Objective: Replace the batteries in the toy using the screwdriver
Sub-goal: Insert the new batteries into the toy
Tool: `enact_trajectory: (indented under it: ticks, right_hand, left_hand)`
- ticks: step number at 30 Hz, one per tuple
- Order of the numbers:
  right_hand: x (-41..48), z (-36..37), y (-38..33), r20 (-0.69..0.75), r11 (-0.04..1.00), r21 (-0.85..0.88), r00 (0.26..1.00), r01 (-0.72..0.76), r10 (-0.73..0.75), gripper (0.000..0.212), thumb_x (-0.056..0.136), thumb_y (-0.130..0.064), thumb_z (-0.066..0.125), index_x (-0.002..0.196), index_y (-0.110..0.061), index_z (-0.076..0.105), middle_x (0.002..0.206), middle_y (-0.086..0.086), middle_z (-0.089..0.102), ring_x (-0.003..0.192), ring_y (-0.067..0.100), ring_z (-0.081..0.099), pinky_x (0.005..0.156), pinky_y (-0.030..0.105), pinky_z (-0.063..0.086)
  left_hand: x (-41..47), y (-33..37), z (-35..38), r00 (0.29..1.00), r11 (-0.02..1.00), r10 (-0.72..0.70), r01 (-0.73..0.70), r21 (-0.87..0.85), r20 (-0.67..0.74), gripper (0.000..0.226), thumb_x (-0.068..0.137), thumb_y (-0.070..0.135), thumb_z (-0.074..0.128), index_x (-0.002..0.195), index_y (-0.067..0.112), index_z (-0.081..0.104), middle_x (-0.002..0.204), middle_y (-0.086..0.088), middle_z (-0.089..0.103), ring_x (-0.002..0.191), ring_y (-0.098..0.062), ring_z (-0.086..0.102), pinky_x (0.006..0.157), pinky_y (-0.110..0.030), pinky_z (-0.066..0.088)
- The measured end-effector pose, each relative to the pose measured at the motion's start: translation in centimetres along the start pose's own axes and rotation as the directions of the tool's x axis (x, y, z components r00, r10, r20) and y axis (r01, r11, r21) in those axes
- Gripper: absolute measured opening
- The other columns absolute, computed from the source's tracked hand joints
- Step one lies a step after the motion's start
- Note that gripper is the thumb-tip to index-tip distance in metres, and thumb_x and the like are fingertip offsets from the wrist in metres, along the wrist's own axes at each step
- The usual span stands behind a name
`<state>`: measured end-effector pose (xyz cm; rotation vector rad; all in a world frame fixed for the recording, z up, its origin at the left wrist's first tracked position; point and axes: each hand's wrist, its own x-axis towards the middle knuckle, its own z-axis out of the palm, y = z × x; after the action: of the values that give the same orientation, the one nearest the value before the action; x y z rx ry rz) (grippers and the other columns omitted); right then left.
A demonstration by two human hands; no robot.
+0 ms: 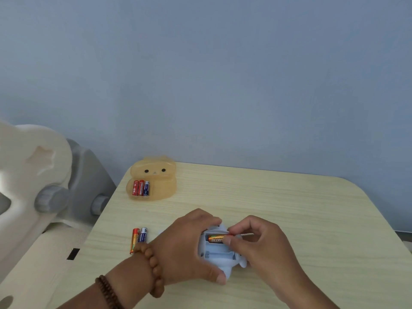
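A pale blue toy (219,256) lies upside down on the table, its battery bay uncovered. My left hand (185,246) wraps around the toy's left side and holds it. A black-and-gold battery (215,239) lies in the bay. My right hand (260,244) pinches the right end of that battery with thumb and forefinger; a thin red object shows at its fingertips, and I cannot tell what it is. Two loose batteries (138,238) lie on the table left of my left wrist. No screwdriver is visible.
A translucent yellow bear-shaped holder (163,188) with three batteries (141,188) stands at the table's (289,208) back left. A white and grey plastic chair-like frame (44,175) is off the table's left edge. A blue wall is behind.
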<state>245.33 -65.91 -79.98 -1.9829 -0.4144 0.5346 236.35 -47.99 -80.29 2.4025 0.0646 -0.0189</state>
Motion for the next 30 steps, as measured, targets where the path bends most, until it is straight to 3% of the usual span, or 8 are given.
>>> enact_trajectory:
  ticks: [5, 11, 15, 17, 21, 23, 27, 30]
  right_hand:
    - [-0.3, 0.0, -0.8, -0.048, 0.995, -0.050, 0.995, 0.085, -0.087, 0.013, 0.073, -0.024, 0.087, 0.069, -0.028, 0.075, 0.070, 0.005, 0.076, 0.062, 0.025, 0.071, 0.060, 0.040, 0.057]
    - [-0.1, -0.2, -1.6, 0.000, 0.986, -0.126, 0.994, 0.110, -0.111, 0.013, 0.072, -0.025, 0.088, 0.067, -0.023, 0.076, 0.049, -0.010, 0.062, 0.045, 0.005, 0.053, 0.051, 0.025, 0.046]
    - [0.1, 0.4, -1.8, -0.018, 0.961, -0.246, 0.991, 0.127, -0.136, 0.016, 0.067, -0.026, 0.090, 0.066, -0.024, 0.074, 0.064, -0.009, 0.064, 0.057, 0.002, 0.056, 0.051, 0.012, 0.039]
    - [0.0, 0.7, -1.6, -0.039, 0.948, -0.290, 0.988, 0.132, -0.149, 0.017, 0.066, -0.025, 0.090, 0.065, -0.025, 0.074, 0.070, -0.008, 0.062, 0.068, -0.004, 0.057, 0.059, 0.010, 0.041]
    - [-0.1, 0.4, -1.3, -0.019, 0.964, -0.240, 0.992, 0.115, -0.123, 0.015, 0.067, -0.026, 0.090, 0.068, -0.028, 0.075, 0.075, -0.013, 0.069, 0.062, -0.001, 0.060, 0.057, 0.012, 0.040]
    - [-0.1, 0.0, -1.4, -0.006, 0.982, -0.170, 0.996, 0.087, -0.089, 0.014, 0.071, -0.029, 0.087, 0.073, -0.028, 0.073, 0.079, -0.016, 0.073, 0.058, 0.003, 0.063, 0.055, 0.020, 0.049]
    - [0.3, -0.7, -1.2, -0.012, 0.997, 0.005, 0.997, -0.075, 0.075, 0.012, 0.076, -0.028, 0.082, 0.083, -0.030, 0.073, 0.087, -0.010, 0.077, 0.072, 0.012, 0.074, 0.059, 0.028, 0.056]
    - [0.4, -0.4, -1.1, 0.029, 0.988, 0.039, 0.989, -0.147, 0.146, 0.008, 0.078, -0.020, 0.080, 0.083, -0.023, 0.075, 0.083, 0.001, 0.077, 0.050, 0.013, 0.064, 0.049, 0.024, 0.050]
  left_hand:
    - [-0.1, -0.3, 0.8, 0.998, 1.000, 0.027, -0.027, 0.001, -0.052, 0.094, 0.053, 0.058, 0.088, 0.135, 0.037, 0.046, 0.121, 0.029, 0.045, 0.112, 0.018, 0.040, 0.089, 0.003, 0.029]
    - [0.0, -0.4, 1.3, 0.994, 0.997, 0.072, -0.075, -0.034, -0.083, 0.089, 0.050, 0.059, 0.088, 0.130, 0.038, 0.054, 0.121, 0.026, 0.048, 0.113, 0.007, 0.049, 0.096, -0.010, 0.040]
    - [0.0, -0.3, 1.4, 0.994, 0.996, 0.084, -0.086, -0.027, -0.076, 0.088, 0.051, 0.054, 0.091, 0.129, 0.037, 0.055, 0.121, 0.025, 0.048, 0.112, 0.008, 0.048, 0.092, -0.004, 0.035]
    - [0.0, -0.2, 1.4, 0.994, 0.996, 0.086, -0.088, -0.020, -0.065, 0.087, 0.051, 0.054, 0.090, 0.128, 0.038, 0.054, 0.121, 0.026, 0.046, 0.112, 0.008, 0.047, 0.091, -0.002, 0.033]
    - [-0.1, -0.2, 1.3, 0.994, 0.996, 0.086, -0.087, -0.004, -0.062, 0.088, 0.054, 0.055, 0.088, 0.131, 0.038, 0.051, 0.124, 0.026, 0.044, 0.114, 0.010, 0.044, 0.093, 0.000, 0.030]
    - [0.0, -0.3, 1.3, 0.993, 0.996, 0.094, -0.094, -0.001, -0.065, 0.086, 0.054, 0.056, 0.088, 0.130, 0.039, 0.052, 0.123, 0.025, 0.045, 0.113, 0.009, 0.045, 0.094, -0.004, 0.034]
    - [0.2, -0.3, 1.3, 0.992, 0.995, 0.103, -0.103, 0.008, -0.069, 0.088, 0.054, 0.056, 0.088, 0.132, 0.038, 0.051, 0.126, 0.024, 0.043, 0.115, 0.011, 0.042, 0.093, 0.000, 0.031]
    - [0.3, -0.2, 1.5, 0.992, 0.994, 0.106, -0.105, 0.017, -0.062, 0.090, 0.056, 0.054, 0.088, 0.134, 0.036, 0.049, 0.129, 0.024, 0.041, 0.115, 0.012, 0.041, 0.092, 0.004, 0.027]
